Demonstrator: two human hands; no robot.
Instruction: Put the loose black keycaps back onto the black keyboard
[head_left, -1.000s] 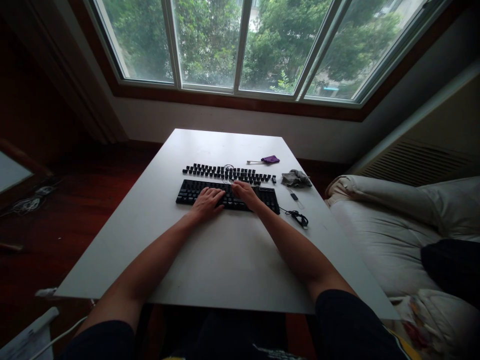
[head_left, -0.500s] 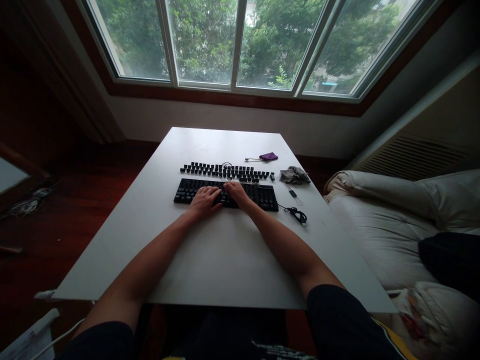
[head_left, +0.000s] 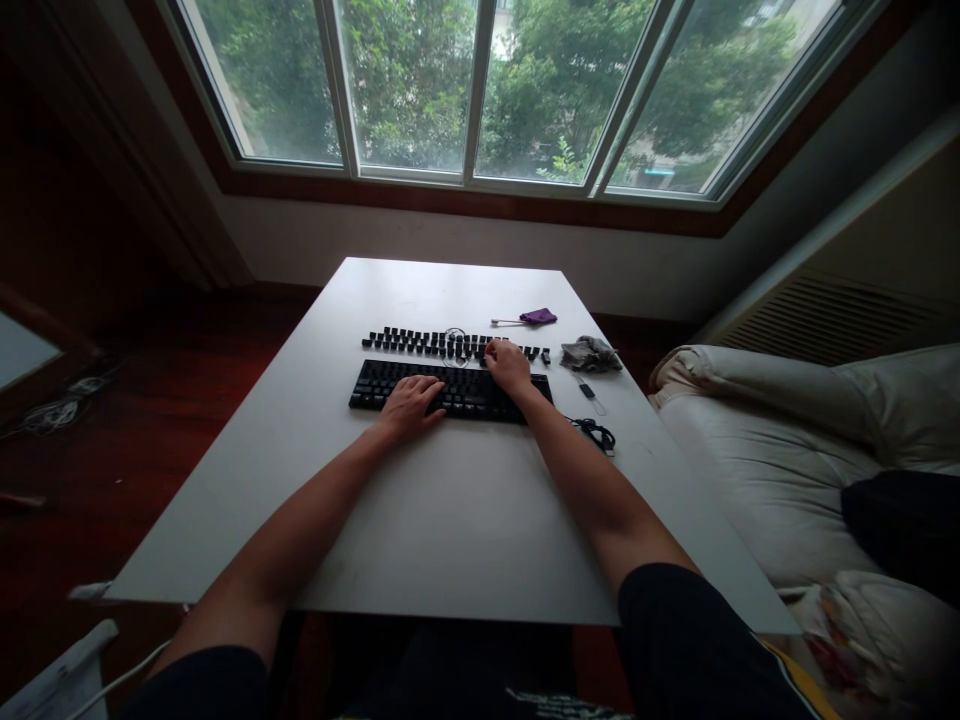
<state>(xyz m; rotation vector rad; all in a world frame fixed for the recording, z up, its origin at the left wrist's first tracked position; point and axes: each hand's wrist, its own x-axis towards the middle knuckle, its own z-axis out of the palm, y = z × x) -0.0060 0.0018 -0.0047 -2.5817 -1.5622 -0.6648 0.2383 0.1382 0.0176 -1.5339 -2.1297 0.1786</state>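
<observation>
A black keyboard (head_left: 469,390) lies across the white table. My left hand (head_left: 409,403) rests flat on its left-middle keys, fingers stretched out and the thumb apart. Beyond the keyboard, several loose black keycaps (head_left: 411,341) stand in rows. My right hand (head_left: 508,366) reaches over the keyboard's upper right part to the right half of these rows. Its fingers are curled together in a pinch; whatever lies between the fingertips is too small to make out. A thin wire loop tool (head_left: 454,358) lies among the keycaps, left of my right hand.
Right of the keycaps sit a crumpled grey cloth (head_left: 590,353), a small black tool with wire prongs (head_left: 588,392) and the coiled black cable (head_left: 596,435). A purple cloth (head_left: 538,317) and a thin white stick (head_left: 508,322) lie farther back. A pale sofa (head_left: 765,450) flanks the table.
My right hand has moved from the middle of the keyboard, beside my left hand, right and away from me to the loose keycaps. My left hand stays in place on the keys.
</observation>
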